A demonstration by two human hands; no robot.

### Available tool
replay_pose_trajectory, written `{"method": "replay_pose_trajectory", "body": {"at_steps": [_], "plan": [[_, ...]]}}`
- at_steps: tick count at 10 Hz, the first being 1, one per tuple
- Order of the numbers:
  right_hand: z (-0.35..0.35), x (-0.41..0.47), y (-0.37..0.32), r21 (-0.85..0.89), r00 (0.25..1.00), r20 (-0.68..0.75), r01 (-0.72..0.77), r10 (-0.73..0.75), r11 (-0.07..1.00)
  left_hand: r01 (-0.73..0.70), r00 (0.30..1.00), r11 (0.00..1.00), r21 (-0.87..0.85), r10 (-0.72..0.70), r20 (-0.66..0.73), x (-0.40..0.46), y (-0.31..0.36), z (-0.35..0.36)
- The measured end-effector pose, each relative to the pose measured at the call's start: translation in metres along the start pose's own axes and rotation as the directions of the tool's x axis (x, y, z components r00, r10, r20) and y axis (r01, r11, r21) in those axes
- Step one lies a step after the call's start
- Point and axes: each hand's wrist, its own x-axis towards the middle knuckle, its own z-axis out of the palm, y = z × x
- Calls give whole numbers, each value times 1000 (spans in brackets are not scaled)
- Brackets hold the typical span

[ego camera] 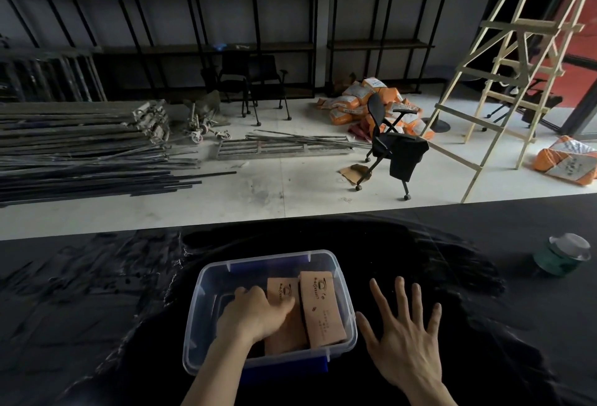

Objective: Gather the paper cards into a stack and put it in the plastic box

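A clear plastic box (pixel 206 279) with blue handles sits on the black table in front of me. Two brown printed stacks of paper cards lie inside it side by side: the right stack (pixel 321 307) and the left stack (pixel 284 334). My left hand (pixel 252 315) reaches into the box and rests on the left stack, fingers curled over its edge. To the right of the box, my right hand (pixel 403 337) hovers over the table with fingers spread wide, holding nothing.
A green jar with a clear lid (pixel 562 255) stands at the table's right. Beyond the table's far edge (pixel 290 215) is a floor with metal poles (pixel 80 153), a black wheeled chair (pixel 392 147), a wooden ladder (pixel 504 76) and orange sacks.
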Motion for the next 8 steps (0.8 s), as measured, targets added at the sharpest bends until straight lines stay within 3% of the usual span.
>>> {"method": "replay_pose_trajectory", "body": {"at_steps": [8], "plan": [[-2, 0, -1, -14, 1000, 11, 17, -17, 1000, -142, 990, 973, -184, 136, -47, 6, -8, 13]]}}
